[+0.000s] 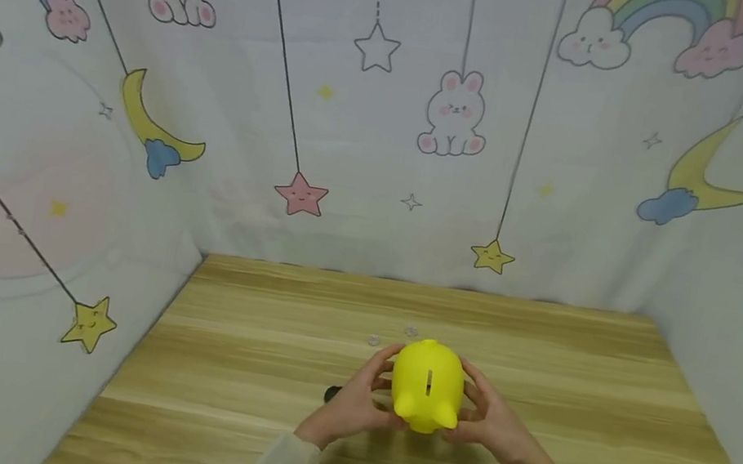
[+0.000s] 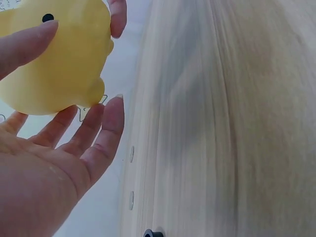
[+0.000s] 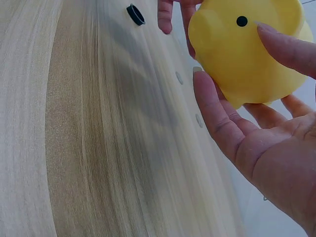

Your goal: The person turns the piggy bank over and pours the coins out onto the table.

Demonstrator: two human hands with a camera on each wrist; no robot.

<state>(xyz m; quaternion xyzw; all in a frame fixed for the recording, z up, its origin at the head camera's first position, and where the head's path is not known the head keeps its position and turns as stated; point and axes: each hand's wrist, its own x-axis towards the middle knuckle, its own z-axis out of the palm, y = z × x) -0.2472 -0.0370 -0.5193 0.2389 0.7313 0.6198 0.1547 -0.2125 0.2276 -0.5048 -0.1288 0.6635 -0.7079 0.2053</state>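
A yellow piggy bank [image 1: 428, 383] with a dark coin slot along its top is held over the wooden table between both hands. My left hand [image 1: 358, 402] grips its left side. In the left wrist view the thumb [image 2: 29, 47] lies by the bank's black eye, with the other fingers spread under the body. My right hand [image 1: 502, 429] grips the opposite side, its thumb [image 3: 291, 52] beside the other eye in the right wrist view. The right fingers curve beneath the bank. Its snout points toward the person.
Two small coins, one coin [image 1: 374, 340] left of the other coin [image 1: 411, 330], lie beyond the hands. A round black cap [image 3: 136, 15] rests on the table [image 1: 227, 372] near the left hand. Patterned cloth walls [image 1: 372, 141] enclose the back and sides.
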